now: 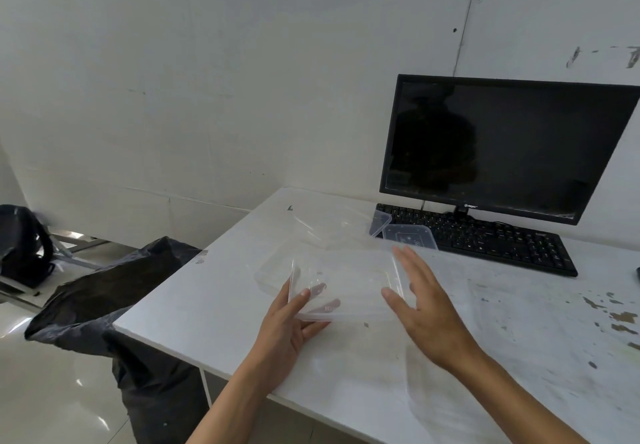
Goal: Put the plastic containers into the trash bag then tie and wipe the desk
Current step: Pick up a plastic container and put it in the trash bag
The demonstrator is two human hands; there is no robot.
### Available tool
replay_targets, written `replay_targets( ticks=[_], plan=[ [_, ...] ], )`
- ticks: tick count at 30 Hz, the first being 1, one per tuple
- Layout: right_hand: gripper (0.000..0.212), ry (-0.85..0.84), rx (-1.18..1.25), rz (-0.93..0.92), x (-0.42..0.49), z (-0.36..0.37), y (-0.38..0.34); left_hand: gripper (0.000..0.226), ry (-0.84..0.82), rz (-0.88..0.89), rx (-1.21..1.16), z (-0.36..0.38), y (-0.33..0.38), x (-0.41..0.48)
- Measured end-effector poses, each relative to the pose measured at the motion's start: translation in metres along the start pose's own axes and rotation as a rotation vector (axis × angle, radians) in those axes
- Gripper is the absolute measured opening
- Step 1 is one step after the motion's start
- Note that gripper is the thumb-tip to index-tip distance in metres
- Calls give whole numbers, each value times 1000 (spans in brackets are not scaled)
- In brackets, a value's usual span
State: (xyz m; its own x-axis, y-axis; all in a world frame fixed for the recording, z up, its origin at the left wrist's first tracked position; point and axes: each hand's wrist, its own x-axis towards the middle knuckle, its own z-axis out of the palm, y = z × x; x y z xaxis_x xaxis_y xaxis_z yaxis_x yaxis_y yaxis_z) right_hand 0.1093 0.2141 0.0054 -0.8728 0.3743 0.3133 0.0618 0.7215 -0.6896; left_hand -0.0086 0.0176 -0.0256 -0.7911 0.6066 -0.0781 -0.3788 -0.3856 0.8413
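The first step of the task appears to be in hand: a clear, shallow rectangular plastic container [346, 284] is being gathered near the left front corner of the white, paint-flecked desk [214, 305]. It is pinched at its near left corner by the left hand [294, 322], thumb on top and fingers beneath, so that this side seems slightly lifted. The right hand [426, 312] is held spread and flat against the container's right side, its fingers straight; no grip is closed there.

The crumpled black plastic trash bag [104, 291] is seen just beside the desk's left edge, touching it, its mouth not clearly visible. The next move is judged to call for the container to be carried over that left edge and dropped into the bag, whose opening may need to be held apart.

Further clear plastic containers [408, 235] are left toward the back edge, some resting against the black keyboard [485, 239], before the dark monitor [502, 145]. Nothing is seen between the held container and the bag. Tying and wiping are not yet begun.
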Motion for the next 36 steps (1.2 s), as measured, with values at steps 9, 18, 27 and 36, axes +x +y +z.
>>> replay_targets(
  ticks=[9,18,27,36],
  plan=[
    [33,-153,457,330,7,-7,-17,62,-58,16,-98,-4,5,0],
    [55,-156,606,346,2,-29,-33,39,39,50,137,26,45,-5],
    [40,-24,901,513,-4,-49,-47,36,6,108,418,67,47,-23],
    [49,70,862,463,-22,-61,-44,45,131,9,353,97,47,-35]
  ],
)
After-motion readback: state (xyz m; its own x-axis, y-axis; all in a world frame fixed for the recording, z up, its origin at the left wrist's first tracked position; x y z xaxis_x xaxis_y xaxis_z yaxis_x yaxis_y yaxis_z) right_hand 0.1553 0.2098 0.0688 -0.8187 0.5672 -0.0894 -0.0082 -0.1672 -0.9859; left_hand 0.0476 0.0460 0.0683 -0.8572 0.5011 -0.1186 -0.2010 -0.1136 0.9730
